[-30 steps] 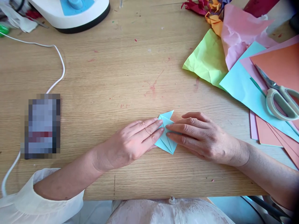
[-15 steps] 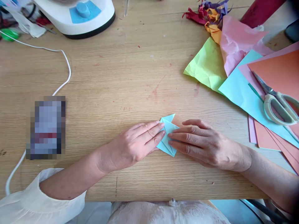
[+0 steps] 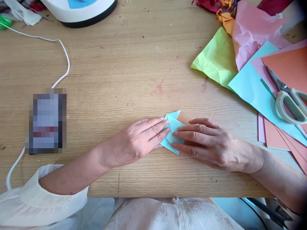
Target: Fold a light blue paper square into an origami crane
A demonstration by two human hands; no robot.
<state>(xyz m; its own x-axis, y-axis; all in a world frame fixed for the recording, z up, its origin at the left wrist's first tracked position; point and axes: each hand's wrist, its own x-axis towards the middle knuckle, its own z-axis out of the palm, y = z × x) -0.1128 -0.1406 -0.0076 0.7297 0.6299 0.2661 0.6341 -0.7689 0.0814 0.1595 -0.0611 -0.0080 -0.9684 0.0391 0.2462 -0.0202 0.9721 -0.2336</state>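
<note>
A small folded piece of light blue paper [image 3: 170, 120] lies on the wooden table in front of me, with a narrow point sticking out at the top and creases across its face. My left hand [image 3: 144, 137] rests on its left side, fingers stretched out flat and fingertips pressing on the paper; the thumb is mostly hidden. From the other side my right hand [image 3: 208, 142] reaches over the right edge, fingers extended and slightly apart, with fingertips touching the lower part. Its thumb is out of sight beneath the hand.
Scissors [image 3: 287, 95] lie on coloured paper sheets [image 3: 254, 80] at right. Beyond them are crumpled green paper [image 3: 216, 60] and pink paper [image 3: 251, 32]. A blurred phone-like device [image 3: 46, 123] with a white cable [image 3: 68, 64] is at left. A white appliance base [image 3: 88, 16] stands at the back.
The whole view has shifted, so the table things appear higher. My right fingers have slid a little over the paper, covering more of its lower right side. My left hand stays in place on it.
</note>
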